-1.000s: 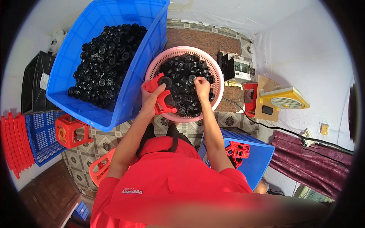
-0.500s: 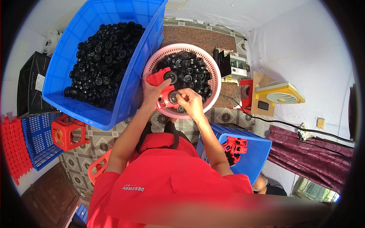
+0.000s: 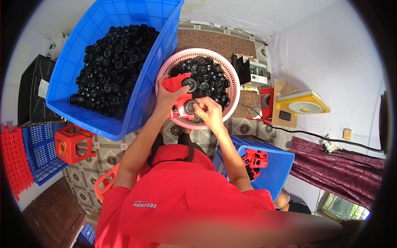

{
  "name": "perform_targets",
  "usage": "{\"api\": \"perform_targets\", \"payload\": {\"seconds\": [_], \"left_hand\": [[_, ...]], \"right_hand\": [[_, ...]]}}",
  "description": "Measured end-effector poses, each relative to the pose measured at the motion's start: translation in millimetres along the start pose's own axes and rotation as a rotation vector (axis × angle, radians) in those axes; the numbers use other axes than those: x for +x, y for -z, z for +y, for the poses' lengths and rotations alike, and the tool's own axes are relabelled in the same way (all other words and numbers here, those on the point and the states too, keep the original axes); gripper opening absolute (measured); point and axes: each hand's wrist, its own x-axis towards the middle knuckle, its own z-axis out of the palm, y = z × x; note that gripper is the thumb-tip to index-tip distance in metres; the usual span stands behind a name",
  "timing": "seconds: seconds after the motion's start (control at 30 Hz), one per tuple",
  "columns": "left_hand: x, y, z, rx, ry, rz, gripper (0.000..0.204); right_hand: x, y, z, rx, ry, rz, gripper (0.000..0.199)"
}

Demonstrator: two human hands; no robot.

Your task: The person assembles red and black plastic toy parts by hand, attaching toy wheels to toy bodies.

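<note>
Speckled brown surface point(image 3: 219, 40) is showing beyond the pink basket point(image 3: 235, 91). Leftmost, a blue crate point(image 3: 140, 97) is holding black wheels point(image 3: 108, 74). Left hand point(image 3: 166, 98) is gripping the red toy-vehicle body point(image 3: 173, 83) above the basket, long axis pointing away from the wearer; right hand point(image 3: 211, 111), closer to the near wheel point(image 3: 189, 106), is pinching it against the body's right side.

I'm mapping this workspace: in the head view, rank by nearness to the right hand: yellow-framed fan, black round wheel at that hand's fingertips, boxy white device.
1. Black round wheel: touching the right hand, on its left.
2. Boxy white device: to the upper right.
3. Yellow-framed fan: farther right.
</note>
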Motion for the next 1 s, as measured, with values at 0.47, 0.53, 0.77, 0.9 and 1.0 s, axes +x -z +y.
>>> {"api": "perform_targets", "payload": {"seconds": [0.47, 0.53, 0.77, 0.9, 1.0], "left_hand": [[-55.5, 18.2, -4.0, -0.047, 0.164, -0.246, 0.091], [-62.7, 18.1, -2.4, -0.06, 0.166, -0.258, 0.094], [-69.7, 20.0, -6.7, 0.115, -0.01, -0.267, 0.101], [-74.6, 31.2, 24.1, -0.029, 0.022, -0.486, 0.122], [-61.6, 73.9, -10.4, -0.801, -0.026, -0.619, 0.087]], "right_hand": [[-18.1, -6.7, 10.7, 0.847, -0.575, -0.326, 0.066], [-21.5, -8.6, 11.1, 0.974, -0.557, -0.378, 0.069], [-21.0, -6.6, 8.5, 0.926, -0.42, -0.377, 0.072], [-26.0, 10.5, -4.9, 0.779, -0.217, -0.378, 0.08], [-14.2, 34.3, -40.4, 0.205, 0.265, -0.37, 0.079]]}}
